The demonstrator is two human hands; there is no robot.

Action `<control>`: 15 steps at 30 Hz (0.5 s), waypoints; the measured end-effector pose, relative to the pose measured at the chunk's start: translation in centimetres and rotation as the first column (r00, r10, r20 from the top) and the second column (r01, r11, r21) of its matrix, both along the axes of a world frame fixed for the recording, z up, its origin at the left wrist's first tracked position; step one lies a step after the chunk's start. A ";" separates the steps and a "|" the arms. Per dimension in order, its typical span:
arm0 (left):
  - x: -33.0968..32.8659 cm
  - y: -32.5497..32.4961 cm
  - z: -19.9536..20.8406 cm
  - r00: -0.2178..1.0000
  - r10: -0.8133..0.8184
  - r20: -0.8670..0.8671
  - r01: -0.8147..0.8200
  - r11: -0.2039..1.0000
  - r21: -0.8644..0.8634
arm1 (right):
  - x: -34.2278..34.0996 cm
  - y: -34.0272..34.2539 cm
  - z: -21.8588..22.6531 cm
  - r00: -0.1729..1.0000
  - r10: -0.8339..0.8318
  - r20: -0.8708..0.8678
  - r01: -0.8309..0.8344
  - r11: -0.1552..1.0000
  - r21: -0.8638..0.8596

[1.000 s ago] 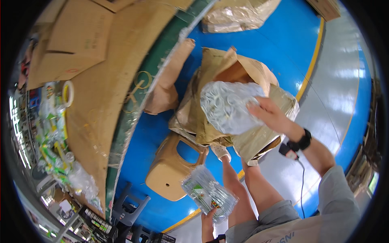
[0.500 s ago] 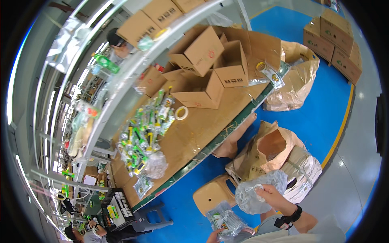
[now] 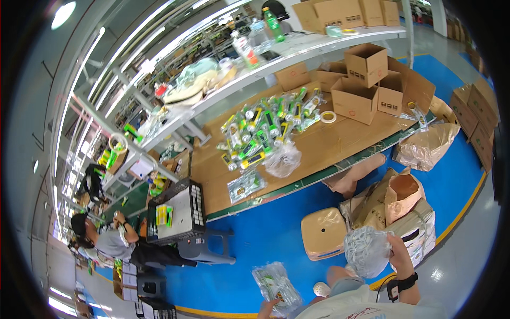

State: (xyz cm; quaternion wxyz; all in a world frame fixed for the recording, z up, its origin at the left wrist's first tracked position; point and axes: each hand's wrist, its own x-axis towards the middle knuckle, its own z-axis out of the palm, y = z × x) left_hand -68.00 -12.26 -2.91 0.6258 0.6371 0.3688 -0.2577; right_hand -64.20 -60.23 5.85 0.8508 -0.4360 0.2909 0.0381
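Note:
My right hand [image 3: 399, 255] grips the side of a clear plastic bag [image 3: 366, 251] filled with pale, coiled, string-like stuff. It hangs beside a tan plastic stool [image 3: 323, 234] and in front of open paper sacks. Low in the picture, my left hand [image 3: 268, 308] closes on the lower edge of some flat clear plastic packets [image 3: 276, 290] with whitish and green contents; its fingers are partly cut off by the frame edge. On the cardboard-covered workbench [image 3: 308, 165] lies a pile of clear-wrapped green and yellow packages [image 3: 260, 130], apart from both hands.
Open cardboard boxes [image 3: 355, 101] and a tape roll [image 3: 328, 117] stand on the bench. Brown paper sacks [image 3: 402, 194] sit right of the stool. A black crate [image 3: 178, 212] rests on a grey stool [image 3: 210, 247] at left, near a seated co-worker [image 3: 114, 236]. A shelf [image 3: 297, 50] spans above.
My view has swung left, bringing the co-worker and crate further in. Both hands keep hold of their plastic bag and packets; the bag now shows right of the tan stool rather than below it.

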 end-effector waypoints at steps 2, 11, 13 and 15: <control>0.1 1.5 1.3 0.996 0.051 -0.075 -0.051 0.999 0.000 | 0.2 0.5 -1.0 0.992 -0.123 0.003 0.123 0.992 0.020; 14.5 5.6 3.3 0.958 0.123 0.258 -0.081 0.983 -0.165 | 14.0 2.1 -0.1 0.963 -0.198 0.181 0.239 0.939 -0.246; 19.2 5.7 4.1 0.951 0.133 0.280 -0.067 0.970 -0.234 | 18.3 0.2 0.2 0.937 -0.233 0.260 0.298 0.922 -0.248; 24.1 6.4 5.1 0.957 0.094 0.276 -0.020 0.966 -0.259 | 22.9 -1.4 0.6 0.924 -0.230 0.304 0.294 0.938 -0.184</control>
